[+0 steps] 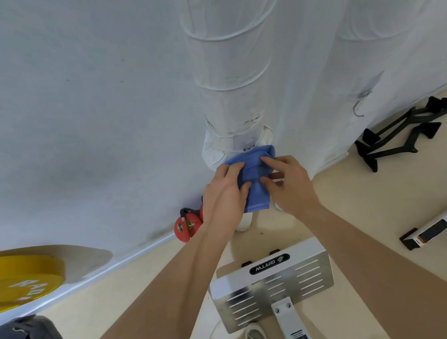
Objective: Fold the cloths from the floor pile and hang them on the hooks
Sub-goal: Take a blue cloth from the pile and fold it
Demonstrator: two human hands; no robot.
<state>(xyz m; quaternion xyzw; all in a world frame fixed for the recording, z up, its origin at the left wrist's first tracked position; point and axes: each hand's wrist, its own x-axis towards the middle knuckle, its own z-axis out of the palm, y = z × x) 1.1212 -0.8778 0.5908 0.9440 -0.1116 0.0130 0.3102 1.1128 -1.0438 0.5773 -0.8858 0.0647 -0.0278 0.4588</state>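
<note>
The left hand (225,189) and right hand (288,183) pinched the folded blue cloth (255,166) just under the pillar's hook (249,147). Held there, it was probably about to be hung.

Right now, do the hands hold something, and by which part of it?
Yes, a blue cloth. The left hand grips its left side and the right hand pinches its right side, both around the middle.

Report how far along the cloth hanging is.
Done: the blue cloth is folded. In hand: left hand and right hand grip it just below the metal hook on the white-wrapped column; whether it hangs yet is unclear. Left: the second hook to the right is bare; the floor pile is out of view.
</note>
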